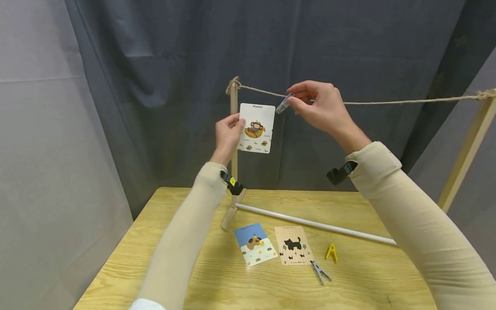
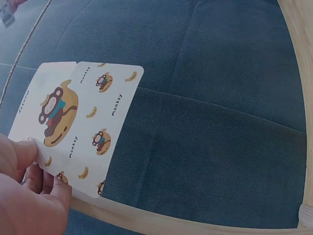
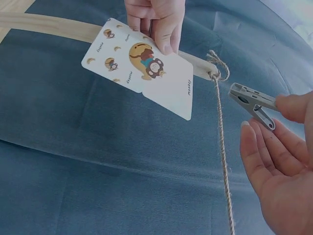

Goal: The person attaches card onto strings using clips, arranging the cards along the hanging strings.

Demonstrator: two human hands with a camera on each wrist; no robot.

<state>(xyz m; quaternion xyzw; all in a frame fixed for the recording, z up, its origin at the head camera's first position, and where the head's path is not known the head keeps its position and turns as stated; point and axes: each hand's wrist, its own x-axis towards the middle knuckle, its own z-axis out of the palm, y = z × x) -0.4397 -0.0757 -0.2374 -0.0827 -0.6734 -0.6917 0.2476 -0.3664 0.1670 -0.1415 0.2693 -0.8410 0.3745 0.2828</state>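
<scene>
My left hand (image 1: 228, 134) pinches a white monkey card (image 1: 256, 129) by its side edge, thumb on the printed face. The card hangs upright just below the rope (image 1: 260, 90), near the left wooden post (image 1: 234, 172). In the right wrist view, a grey clothespin (image 3: 252, 100) sits between the thumb and fingers of my right hand (image 3: 281, 161), its jaw end pointing toward the rope. The head view has my right hand up at rope height, right of the card. Card and clothespin are apart.
On the wooden table (image 1: 186, 275) lie a dog card (image 1: 255, 244), a black cat card (image 1: 293, 245), a second grey clothespin (image 1: 320, 272) and a yellow clothespin (image 1: 331, 253). A white rod (image 1: 310, 222) runs low behind them. The right post (image 1: 466, 150) holds the rope's other end.
</scene>
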